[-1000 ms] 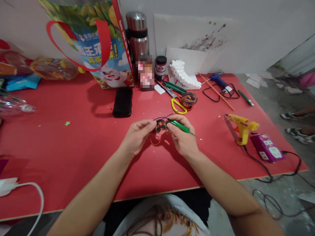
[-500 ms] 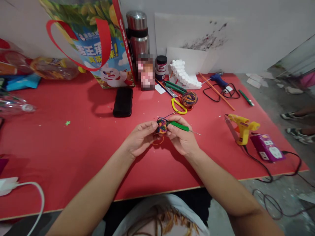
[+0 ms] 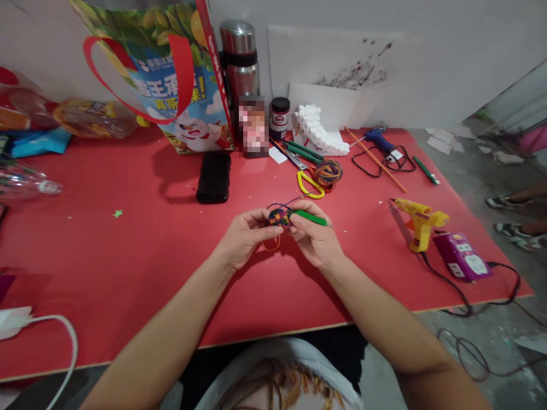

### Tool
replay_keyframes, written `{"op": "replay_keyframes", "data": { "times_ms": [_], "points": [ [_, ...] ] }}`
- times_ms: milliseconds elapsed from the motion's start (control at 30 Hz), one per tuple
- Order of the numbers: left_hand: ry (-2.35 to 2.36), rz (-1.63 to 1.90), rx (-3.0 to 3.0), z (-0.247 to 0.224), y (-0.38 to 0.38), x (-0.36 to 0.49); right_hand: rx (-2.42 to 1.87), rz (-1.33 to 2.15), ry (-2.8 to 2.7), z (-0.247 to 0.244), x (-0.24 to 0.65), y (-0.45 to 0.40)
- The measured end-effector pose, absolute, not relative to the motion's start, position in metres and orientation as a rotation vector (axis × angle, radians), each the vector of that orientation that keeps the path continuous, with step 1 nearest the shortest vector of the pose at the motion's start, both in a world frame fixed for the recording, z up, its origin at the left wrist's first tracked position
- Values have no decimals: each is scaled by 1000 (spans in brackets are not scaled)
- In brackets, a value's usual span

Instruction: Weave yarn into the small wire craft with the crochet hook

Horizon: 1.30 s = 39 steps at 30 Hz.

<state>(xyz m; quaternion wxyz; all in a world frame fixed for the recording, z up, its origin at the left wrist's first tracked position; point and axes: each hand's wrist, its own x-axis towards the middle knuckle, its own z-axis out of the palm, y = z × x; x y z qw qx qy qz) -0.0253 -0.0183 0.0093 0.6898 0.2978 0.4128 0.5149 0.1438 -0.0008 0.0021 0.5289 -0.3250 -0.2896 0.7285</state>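
A small round crocheted piece [image 3: 279, 217] in dark, orange and purple yarn is held between both hands above the red table. My left hand [image 3: 250, 236] pinches its left side, thumb across the lower edge. My right hand [image 3: 314, 236] grips the right side and also holds a green-handled crochet hook [image 3: 311, 217], which points to the right. An orange loop of yarn [image 3: 270, 247] hangs below the piece. A dark strand runs from it toward a multicoloured yarn ball [image 3: 328, 171] behind the hands.
Behind the hands are yellow-handled scissors [image 3: 311, 186] and a black case [image 3: 213, 177]. A yellow glue gun [image 3: 421, 222] and a purple box [image 3: 462, 256] stand at right. A large bag [image 3: 171, 85] and a steel flask [image 3: 240, 62] are at the back.
My left thumb has moved down and right over the piece's lower edge. The piece has shifted slightly left and turned. Less of the hook's metal end shows.
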Motion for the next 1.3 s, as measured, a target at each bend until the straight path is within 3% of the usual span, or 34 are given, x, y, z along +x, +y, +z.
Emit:
{"op": "replay_keyframes", "data": {
  "times_ms": [433,733,1133,1300],
  "points": [
    [901,1195,733,11,-15,-28,-707,1915,-393,0,148,9],
    [1009,1283,719,4,-16,-25,-886,1545,-920,0,146,-3],
    [959,1234,559,8,-10,-29,-825,1764,-586,0,144,8],
    [1236,1332,875,2,-7,-33,-758,1877,-472,-2,149,15]
  ]
}}
